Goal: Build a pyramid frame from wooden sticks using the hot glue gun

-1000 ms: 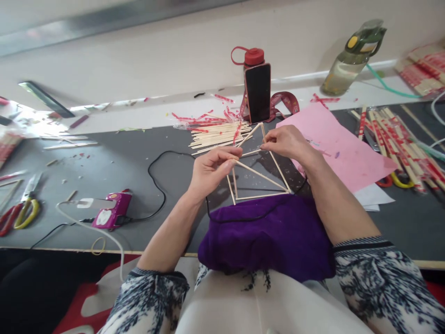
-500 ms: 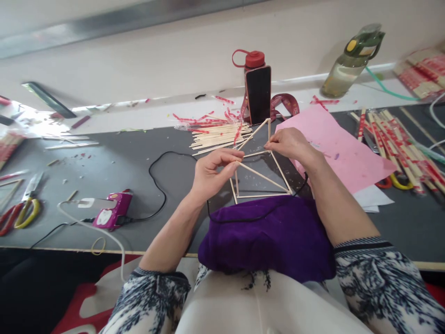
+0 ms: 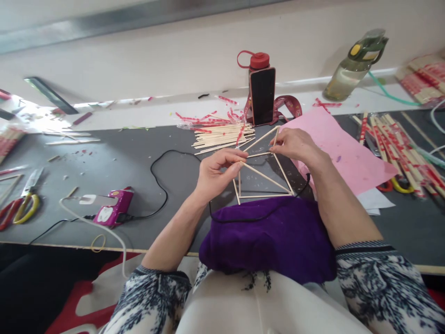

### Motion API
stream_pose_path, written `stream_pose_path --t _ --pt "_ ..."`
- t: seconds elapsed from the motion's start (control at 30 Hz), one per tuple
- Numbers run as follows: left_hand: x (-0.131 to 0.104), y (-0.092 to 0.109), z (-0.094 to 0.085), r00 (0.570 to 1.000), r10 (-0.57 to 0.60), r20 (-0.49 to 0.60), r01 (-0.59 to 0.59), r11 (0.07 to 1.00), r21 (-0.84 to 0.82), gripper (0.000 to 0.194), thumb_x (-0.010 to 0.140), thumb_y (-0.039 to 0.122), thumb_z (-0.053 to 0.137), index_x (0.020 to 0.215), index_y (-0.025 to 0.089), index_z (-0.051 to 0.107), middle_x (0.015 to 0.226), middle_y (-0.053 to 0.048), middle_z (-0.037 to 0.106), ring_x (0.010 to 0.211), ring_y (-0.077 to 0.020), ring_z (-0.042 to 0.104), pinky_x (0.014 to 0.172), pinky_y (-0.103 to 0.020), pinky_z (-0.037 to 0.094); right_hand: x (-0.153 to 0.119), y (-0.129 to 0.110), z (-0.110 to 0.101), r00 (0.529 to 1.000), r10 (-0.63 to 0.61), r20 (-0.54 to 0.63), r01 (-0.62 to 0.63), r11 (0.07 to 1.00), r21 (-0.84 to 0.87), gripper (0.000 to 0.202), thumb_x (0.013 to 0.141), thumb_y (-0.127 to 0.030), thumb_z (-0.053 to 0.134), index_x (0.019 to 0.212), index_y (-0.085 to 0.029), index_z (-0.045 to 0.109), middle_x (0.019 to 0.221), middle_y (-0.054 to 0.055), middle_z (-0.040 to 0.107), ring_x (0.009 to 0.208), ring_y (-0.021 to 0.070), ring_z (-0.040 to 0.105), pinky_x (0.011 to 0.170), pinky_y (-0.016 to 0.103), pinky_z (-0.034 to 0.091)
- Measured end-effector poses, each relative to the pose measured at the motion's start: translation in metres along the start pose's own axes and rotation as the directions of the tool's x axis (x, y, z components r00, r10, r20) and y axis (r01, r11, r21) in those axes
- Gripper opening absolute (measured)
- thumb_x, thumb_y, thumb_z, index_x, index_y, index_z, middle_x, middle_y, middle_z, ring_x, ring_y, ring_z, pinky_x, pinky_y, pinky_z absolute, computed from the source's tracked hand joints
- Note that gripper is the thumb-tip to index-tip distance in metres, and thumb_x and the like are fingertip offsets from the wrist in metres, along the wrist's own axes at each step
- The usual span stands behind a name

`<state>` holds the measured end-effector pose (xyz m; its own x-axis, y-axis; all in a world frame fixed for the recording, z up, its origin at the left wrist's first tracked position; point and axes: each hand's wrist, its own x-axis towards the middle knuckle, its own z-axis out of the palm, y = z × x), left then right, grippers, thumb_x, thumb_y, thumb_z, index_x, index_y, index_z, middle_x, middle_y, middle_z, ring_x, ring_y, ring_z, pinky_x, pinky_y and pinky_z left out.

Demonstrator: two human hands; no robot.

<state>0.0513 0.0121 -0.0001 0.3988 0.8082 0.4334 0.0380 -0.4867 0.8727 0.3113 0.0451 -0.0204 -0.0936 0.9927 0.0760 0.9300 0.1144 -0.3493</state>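
Observation:
A frame of thin wooden sticks (image 3: 267, 177), joined at the corners, stands on the grey table in front of me. My left hand (image 3: 216, 174) pinches it at the near left, where several sticks meet; the fingers cover that joint. At the far right corner, my right hand (image 3: 294, 144) has thumb and fingertips closed on a short stick that leans up to a slanting one. Below the frame's near edge lies a folded purple cloth (image 3: 267, 241), with a black cable across it. Loose wooden sticks (image 3: 222, 138) are piled just beyond my left hand.
Behind the frame, a phone (image 3: 262, 96) leans on a red-capped bottle (image 3: 260, 60). Pink paper (image 3: 342, 150) and wrapped chopsticks (image 3: 396, 148) lie right. A purple device (image 3: 114, 207) with cables and scissors (image 3: 28, 199) lie left. A water bottle (image 3: 352, 69) stands far right.
The short stick at my right hand has tipped, its top moving right and a little lower, with the slanting stick following. My left hand keeps its pinch. The whole view has shifted slightly.

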Motion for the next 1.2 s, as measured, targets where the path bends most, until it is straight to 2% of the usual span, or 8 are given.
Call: stream_pose_path --t 0.1,0.27,0.43,0.8,1.03,1.2 --pt "0.001 0.0 0.0 1.0 0.002 0.004 -0.002 1.0 -0.001 0.012 0.08 0.029 0.068 0.082 0.017 0.07 0.095 -0.01 0.072 0.09 -0.0175 0.067 0.077 -0.03 0.054 0.0 0.002 -0.004 1.0 0.025 -0.009 -0.026 0.999 -0.038 0.025 0.073 -0.042 0.065 0.087 -0.025 0.077 0.087 0.003 0.073 0.083 0.0215 0.064 0.063 0.028 0.039" --pt "0.001 -0.003 -0.001 1.0 0.023 0.019 -0.023 1.0 -0.007 0.01 0.081 0.026 0.067 0.083 0.017 0.07 0.097 -0.01 0.072 0.091 -0.0182 0.067 0.077 -0.03 0.055 -0.003 0.003 -0.014 1.0 0.014 -0.024 -0.014 1.0 0.011 0.024 0.072 -0.043 0.065 0.085 -0.027 0.077 0.085 0.0 0.073 0.079 0.0192 0.064 0.061 0.028 0.039" --pt "0.002 -0.004 -0.001 0.999 0.031 0.024 -0.031 0.999 -0.009 0.008 0.081 0.023 0.067 0.084 0.017 0.071 0.097 -0.01 0.072 0.092 -0.0186 0.067 0.077 -0.031 0.055 -0.006 0.003 -0.02 0.997 0.081 -0.003 -0.081 0.997 -0.007 0.028 0.072 -0.05 0.062 0.083 -0.029 0.077 0.081 -0.001 0.073 0.072 0.0178 0.063 0.057 0.028 0.036" --pt "0.002 -0.004 -0.001 0.999 0.041 0.032 -0.041 0.999 -0.004 0.008 0.081 0.021 0.066 0.085 0.017 0.071 0.097 -0.01 0.072 0.093 -0.0192 0.066 0.077 -0.032 0.054 -0.005 0.004 -0.021 0.972 0.233 0.019 -0.226 0.956 -0.186 0.048 0.072 -0.069 0.052 0.086 -0.031 0.076 0.075 0.003 0.072 0.073 0.0223 0.064 0.059 0.03 0.037" --pt "0.002 -0.003 -0.001 0.999 0.035 0.028 -0.036 0.999 0.011 0.009 0.082 0.024 0.066 0.086 0.018 0.071 0.097 -0.009 0.072 0.091 -0.0183 0.067 0.076 -0.031 0.054 -0.006 0.008 -0.025 0.954 0.295 0.051 -0.275 0.933 -0.234 0.047 0.072 -0.069 0.053 0.087 -0.03 0.076 0.071 0.004 0.071 0.074 0.0243 0.064 0.062 0.032 0.039" --pt "0.001 -0.002 -0.001 0.999 0.037 0.029 -0.038 0.999 0.026 0.009 0.082 0.024 0.066 0.086 0.018 0.071 0.097 -0.009 0.072 0.091 -0.0179 0.067 0.075 -0.03 0.053 -0.006 0.008 -0.024 0.959 0.28 0.041 -0.259 0.926 -0.276 0.048 0.074 -0.069 0.05 0.087 -0.031 0.076 0.073 0.005 0.07 0.075 0.0243 0.063 0.061 0.032 0.038"
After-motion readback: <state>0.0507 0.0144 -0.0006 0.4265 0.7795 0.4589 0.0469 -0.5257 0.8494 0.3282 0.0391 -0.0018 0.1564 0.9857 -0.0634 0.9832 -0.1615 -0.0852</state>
